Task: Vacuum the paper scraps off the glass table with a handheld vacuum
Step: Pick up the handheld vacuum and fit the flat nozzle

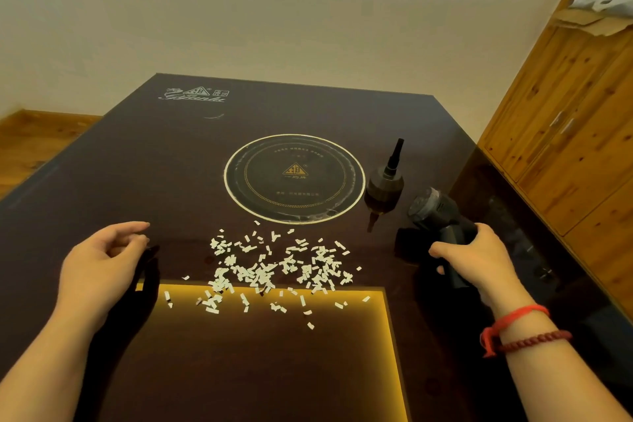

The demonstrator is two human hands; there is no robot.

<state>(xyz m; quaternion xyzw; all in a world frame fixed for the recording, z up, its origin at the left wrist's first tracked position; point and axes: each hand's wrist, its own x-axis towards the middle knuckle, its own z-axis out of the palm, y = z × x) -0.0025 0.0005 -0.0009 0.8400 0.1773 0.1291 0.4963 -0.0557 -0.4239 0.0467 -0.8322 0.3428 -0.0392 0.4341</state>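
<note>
Right hand (479, 260) has its fingers curled round the handle of the matte black plastic handheld vacuum body (435, 212), at the right side of the table. The round front end faces the table centre with what looks like an exposed filter; no nozzle is fitted. Can't tell whether the body rests on the glass or is lifted.

The dark cup-shaped nozzle section with a narrow black tip (387, 175) stands upright on its own, just beyond the vacuum, beside the ring.

Left hand (102, 260) holds nothing, fingers loosely bent, hovering over the left part of the table, well apart from the scraps.

Risks, as I judge them:
- Running it without the nozzle: weak pickup, or exhaust scattering the scraps.
- Scraps are thin and light; a fast approach could blow them off the near edge.
- Hard plastic dragged on glass could scratch it.
- Reaching across could tip the standing nozzle.

Small white rectangular paper scraps (274, 267) lie in a loose scatter at near centre, flat and thin. The dark brown glossy glass table (137, 164) is smooth and reflective, with a printed gold-rimmed circular hob marking (294, 178) and a yellow glowing rectangular outline (387, 319) under the near part.
</note>
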